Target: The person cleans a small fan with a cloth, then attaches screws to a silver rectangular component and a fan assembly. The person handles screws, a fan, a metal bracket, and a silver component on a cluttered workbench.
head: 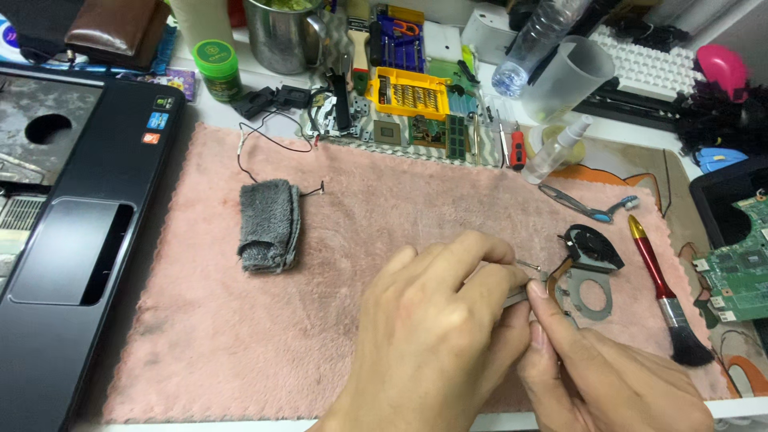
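In the head view, your left hand (pixel 436 328) curls its fingers tightly around a thin grey metal tool (pixel 516 298). Your right hand (pixel 608 376) pinches the flat silver metal fan plate (pixel 590 298), which lies on the pink fluffy cloth (pixel 360 240).

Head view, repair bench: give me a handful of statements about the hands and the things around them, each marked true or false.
1. Both hands, left hand and right hand, meet at the metal fan plate on the pink towel. True.
2. The red-handled brush lies left of the hands. False: it lies to their right, near the towel's right edge.
3. A folded grey cloth lies on the towel, apart from the hands. True.
4. The yellow bit holder rests on the towel. False: it sits beyond the towel's far edge.
5. The green circuit board is in the right hand. False: it lies at the right edge, untouched.
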